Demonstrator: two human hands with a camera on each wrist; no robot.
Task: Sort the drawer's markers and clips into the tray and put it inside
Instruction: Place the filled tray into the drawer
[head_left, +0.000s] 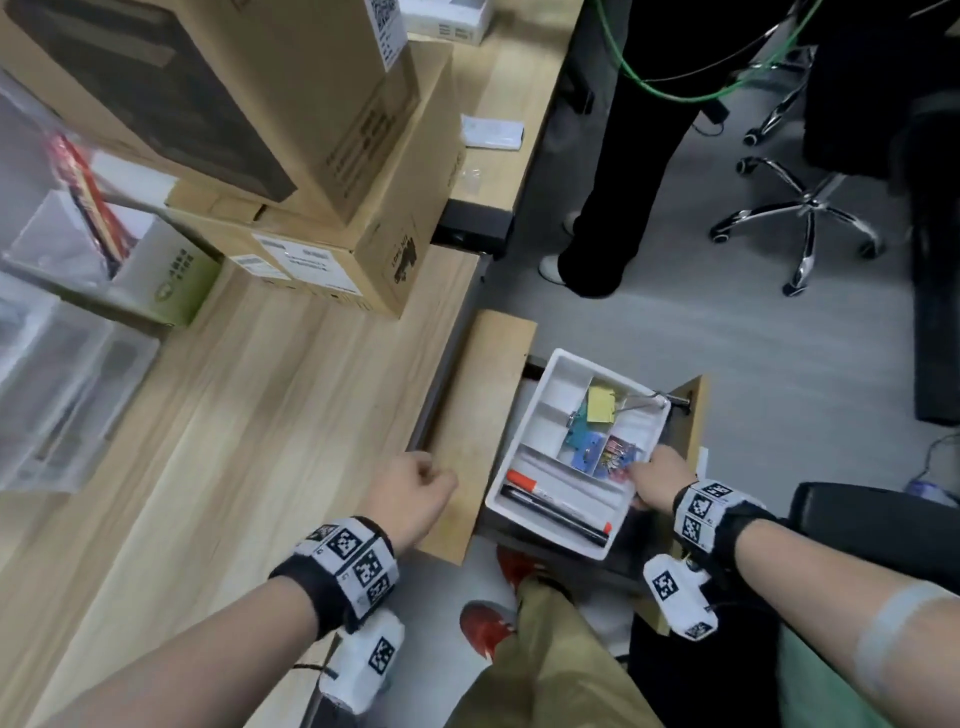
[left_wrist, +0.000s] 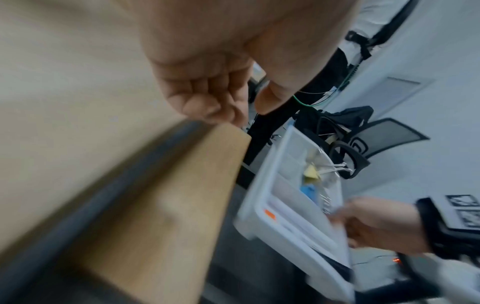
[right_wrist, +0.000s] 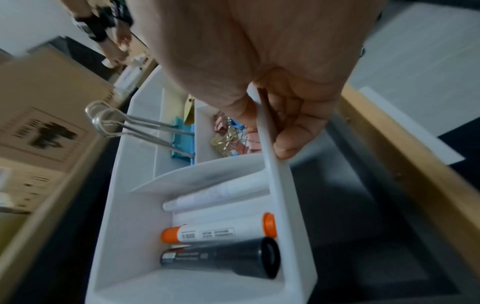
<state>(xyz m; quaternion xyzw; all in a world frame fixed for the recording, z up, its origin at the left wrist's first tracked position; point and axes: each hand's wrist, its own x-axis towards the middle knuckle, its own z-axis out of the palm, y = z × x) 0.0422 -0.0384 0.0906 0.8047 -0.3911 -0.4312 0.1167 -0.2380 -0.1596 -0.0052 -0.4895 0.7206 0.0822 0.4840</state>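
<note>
Now tray (head_left: 524, 436) pinched — right hand (head_left: 658, 480)

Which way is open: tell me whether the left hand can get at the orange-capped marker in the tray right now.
Probably yes. The left hand holds nothing beside the drawer front, and the orange-capped marker lies uncovered in the tray. The right hand grips only the far rim.

No legible text. Cardboard boxes (head_left: 311, 171): printed labels, QR code, blurred. Orange-capped marker (right_wrist: 218, 234): barcode label, characters unreadable. Black marker (right_wrist: 221, 259): small label, unreadable. Wrist bands (head_left: 353, 561): square black-white fiducial tags, no words.
</note>
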